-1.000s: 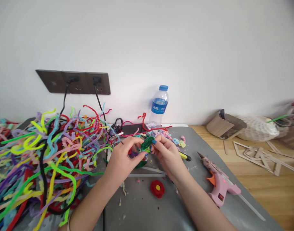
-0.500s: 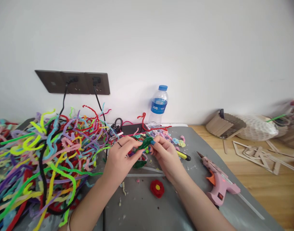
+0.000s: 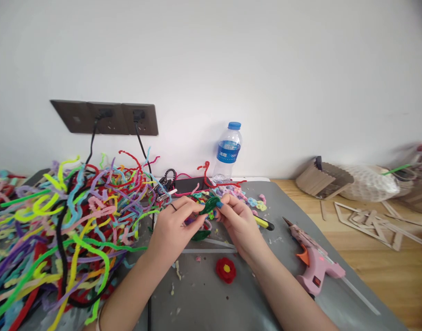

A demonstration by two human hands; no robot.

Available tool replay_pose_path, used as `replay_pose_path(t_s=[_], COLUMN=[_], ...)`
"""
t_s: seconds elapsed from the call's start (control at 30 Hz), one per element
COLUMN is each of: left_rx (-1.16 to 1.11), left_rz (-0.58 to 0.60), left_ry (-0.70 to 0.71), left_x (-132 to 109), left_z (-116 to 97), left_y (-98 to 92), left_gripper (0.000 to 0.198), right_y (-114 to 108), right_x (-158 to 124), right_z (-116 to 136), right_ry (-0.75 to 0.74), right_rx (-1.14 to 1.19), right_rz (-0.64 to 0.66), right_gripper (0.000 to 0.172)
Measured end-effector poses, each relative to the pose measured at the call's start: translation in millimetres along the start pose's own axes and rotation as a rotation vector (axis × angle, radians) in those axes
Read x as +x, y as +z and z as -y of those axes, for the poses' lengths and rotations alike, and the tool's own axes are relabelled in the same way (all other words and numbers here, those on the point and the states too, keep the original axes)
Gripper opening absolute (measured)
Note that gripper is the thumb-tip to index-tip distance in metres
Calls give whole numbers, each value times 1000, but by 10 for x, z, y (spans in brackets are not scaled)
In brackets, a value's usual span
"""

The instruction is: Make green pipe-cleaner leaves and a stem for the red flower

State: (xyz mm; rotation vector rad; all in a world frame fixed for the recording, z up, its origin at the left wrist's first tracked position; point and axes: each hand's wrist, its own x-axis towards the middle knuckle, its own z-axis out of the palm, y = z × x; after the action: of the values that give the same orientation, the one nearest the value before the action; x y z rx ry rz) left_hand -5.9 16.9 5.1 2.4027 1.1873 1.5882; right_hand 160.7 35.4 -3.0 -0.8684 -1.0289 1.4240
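Note:
A dark green fuzzy piece [image 3: 210,205], looped like a leaf, is pinched between both hands above the grey mat. My left hand [image 3: 174,226] grips its left end with thumb and forefinger. At its right end, my right hand [image 3: 239,225] is closed on it, blue nails showing. Just below the fingers another dark green piece [image 3: 200,236] lies on the mat, partly covered by my left hand. A red felt-like flower [image 3: 226,270] with a yellow centre rests nearer, below my right wrist.
Tangled colourful pipe cleaners [image 3: 93,216] fill the left side. A water bottle [image 3: 228,151] stands by the wall. A yellow cutter [image 3: 264,223] lies behind my right hand, with a pink glue gun [image 3: 316,264] to the right. Wooden sticks [image 3: 369,223] lie farther right.
The green piece has tilted slightly between my fingertips, and my left fingers have shifted a little. Everything else looks the same.

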Motion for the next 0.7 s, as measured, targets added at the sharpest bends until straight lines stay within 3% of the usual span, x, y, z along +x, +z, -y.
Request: replay_pose_path(t_s=[0.7], left_rx=[-16], left_rz=[-6], left_ry=[-39], left_x=[-13], left_z=[-20], left_y=[-3], left_gripper=[6], right_y=[-3], right_x=[-2], right_z=[23], right_ry=[-21], right_rx=[-9], right_rz=[9], right_gripper=[36])
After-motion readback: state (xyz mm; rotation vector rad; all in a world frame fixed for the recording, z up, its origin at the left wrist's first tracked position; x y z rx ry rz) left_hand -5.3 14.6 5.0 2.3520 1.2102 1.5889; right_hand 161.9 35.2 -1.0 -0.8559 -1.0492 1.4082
